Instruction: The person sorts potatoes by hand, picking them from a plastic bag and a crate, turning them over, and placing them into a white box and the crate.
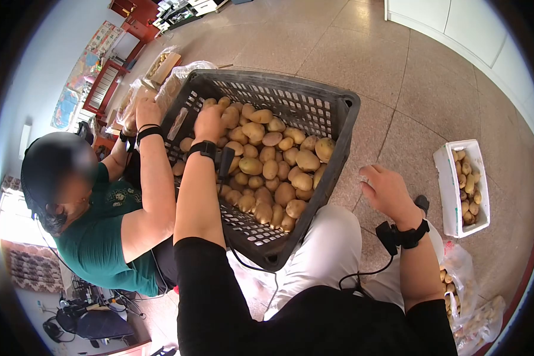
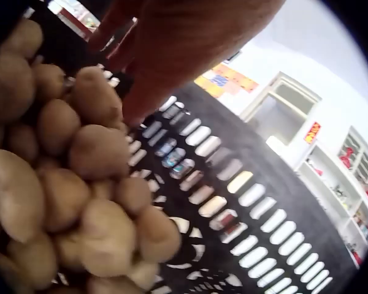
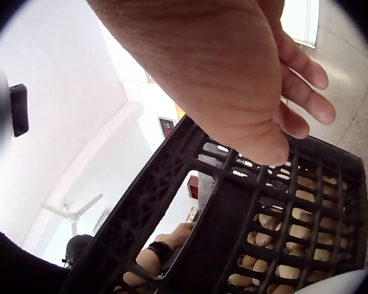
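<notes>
A black slatted plastic crate [image 1: 219,77] stands in front of me, heaped with potatoes [image 1: 270,169]. My left hand [image 1: 210,123] reaches in over the potatoes at the crate's left end. The left wrist view has this hand [image 2: 190,46] with its thumb pointing down beside the nearest potatoes [image 2: 98,92] and no potato showing between thumb and fingers. To the right of the crate, my right hand [image 1: 388,191] hangs above the floor. Its fingers are loosely bent and hold nothing, and in the right wrist view the hand [image 3: 227,79] overlaps the crate's rim.
Another person in a green shirt [image 1: 110,237] sits at the left, one hand [image 1: 148,113] near clear plastic bags [image 1: 184,74]. A white foam box [image 1: 448,196] of potatoes stands on the floor at right. Bagged potatoes [image 1: 457,296] lie nearer me. A cable [image 1: 368,274] crosses my lap.
</notes>
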A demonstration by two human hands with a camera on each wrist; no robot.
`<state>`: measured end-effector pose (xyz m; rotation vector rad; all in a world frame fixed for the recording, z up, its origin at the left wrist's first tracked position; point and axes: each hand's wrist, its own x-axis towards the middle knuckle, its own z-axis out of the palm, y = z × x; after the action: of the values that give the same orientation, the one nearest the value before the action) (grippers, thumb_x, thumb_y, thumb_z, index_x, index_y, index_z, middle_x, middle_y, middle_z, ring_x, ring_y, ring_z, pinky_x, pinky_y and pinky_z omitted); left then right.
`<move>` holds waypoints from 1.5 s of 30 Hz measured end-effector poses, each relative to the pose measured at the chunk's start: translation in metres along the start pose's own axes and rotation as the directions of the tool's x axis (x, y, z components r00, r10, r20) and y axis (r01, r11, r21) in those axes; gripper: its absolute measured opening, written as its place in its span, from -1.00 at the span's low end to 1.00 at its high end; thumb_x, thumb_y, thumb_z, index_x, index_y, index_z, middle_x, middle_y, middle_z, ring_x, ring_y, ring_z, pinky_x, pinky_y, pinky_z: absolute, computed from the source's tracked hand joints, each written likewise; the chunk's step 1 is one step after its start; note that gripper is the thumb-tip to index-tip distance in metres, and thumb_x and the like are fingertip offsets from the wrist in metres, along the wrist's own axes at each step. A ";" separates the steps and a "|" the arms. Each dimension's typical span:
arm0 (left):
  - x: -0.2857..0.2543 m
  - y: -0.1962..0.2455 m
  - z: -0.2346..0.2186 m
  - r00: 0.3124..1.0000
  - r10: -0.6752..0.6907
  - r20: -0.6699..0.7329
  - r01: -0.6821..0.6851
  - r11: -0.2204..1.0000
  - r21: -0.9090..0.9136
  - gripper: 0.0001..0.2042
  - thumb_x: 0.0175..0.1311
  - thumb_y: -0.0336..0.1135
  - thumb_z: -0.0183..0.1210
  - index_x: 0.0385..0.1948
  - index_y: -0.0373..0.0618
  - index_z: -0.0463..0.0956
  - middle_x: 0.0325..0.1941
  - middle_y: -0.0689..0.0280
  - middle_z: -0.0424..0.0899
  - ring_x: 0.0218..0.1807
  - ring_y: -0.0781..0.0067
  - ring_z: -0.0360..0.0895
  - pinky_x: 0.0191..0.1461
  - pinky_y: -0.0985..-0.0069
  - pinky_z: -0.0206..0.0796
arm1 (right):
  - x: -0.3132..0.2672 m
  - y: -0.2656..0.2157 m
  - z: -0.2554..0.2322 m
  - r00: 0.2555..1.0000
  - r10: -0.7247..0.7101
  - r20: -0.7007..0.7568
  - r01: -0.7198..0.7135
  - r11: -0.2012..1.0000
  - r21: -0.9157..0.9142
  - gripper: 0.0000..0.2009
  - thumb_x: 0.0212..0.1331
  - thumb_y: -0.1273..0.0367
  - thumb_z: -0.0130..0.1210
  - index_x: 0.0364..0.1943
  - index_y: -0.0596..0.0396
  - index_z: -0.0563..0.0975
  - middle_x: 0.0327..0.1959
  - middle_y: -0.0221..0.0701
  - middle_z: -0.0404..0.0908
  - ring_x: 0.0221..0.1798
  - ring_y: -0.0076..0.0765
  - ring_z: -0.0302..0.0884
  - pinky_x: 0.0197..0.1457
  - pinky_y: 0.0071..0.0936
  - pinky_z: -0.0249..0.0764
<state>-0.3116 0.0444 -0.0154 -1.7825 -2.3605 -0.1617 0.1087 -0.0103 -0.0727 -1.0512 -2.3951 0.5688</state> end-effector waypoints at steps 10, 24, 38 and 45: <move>-0.059 0.074 0.070 0.559 0.097 0.824 -0.367 0.919 0.141 -0.39 -0.19 -0.02 0.36 -0.08 -0.14 0.41 -0.09 0.13 0.56 0.00 0.12 0.48 0.03 0.35 0.32 | -0.005 0.001 -0.005 1.000 0.007 0.010 -0.007 0.999 0.039 -0.80 -0.02 0.39 0.08 -0.27 0.06 0.43 -0.38 -0.22 0.49 -0.32 0.03 0.47 -0.33 -0.18 0.37; -0.104 0.078 0.074 0.894 -0.116 0.434 0.028 0.979 0.204 -0.50 -0.09 0.14 0.22 -0.28 -0.14 0.60 -0.18 0.13 0.59 0.04 0.08 0.40 0.04 0.04 0.20 | -0.002 0.004 0.000 0.999 0.001 0.032 0.001 0.999 -0.045 -0.84 -0.03 0.39 0.05 -0.34 0.08 0.40 -0.39 -0.23 0.48 -0.33 0.00 0.48 -0.34 -0.17 0.39; -0.059 0.057 0.100 0.640 0.226 0.734 -0.073 0.969 -0.234 -0.28 -0.30 0.16 0.29 -0.19 -0.35 0.48 -0.14 0.00 0.55 -0.06 0.13 0.48 -0.02 0.34 0.31 | -0.004 0.004 0.000 1.000 0.014 0.027 -0.013 0.999 -0.045 -0.82 -0.04 0.38 0.05 -0.31 0.09 0.43 -0.38 -0.21 0.49 -0.31 0.02 0.48 -0.31 -0.17 0.39; -0.046 0.079 0.069 0.663 0.215 0.717 -0.049 0.968 -0.245 -0.20 -0.33 0.10 0.31 -0.02 -0.35 0.39 0.04 -0.03 0.46 0.08 0.11 0.42 0.10 0.40 0.29 | -0.002 0.006 0.003 1.000 -0.002 0.001 0.002 0.999 -0.040 -0.82 -0.04 0.40 0.05 -0.32 0.10 0.43 -0.40 -0.20 0.50 -0.32 0.02 0.49 -0.30 -0.17 0.40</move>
<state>-0.2286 0.0364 -0.0945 -2.4787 -2.7692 0.4616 0.1116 -0.0083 -0.0783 -1.0649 -2.4177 0.5230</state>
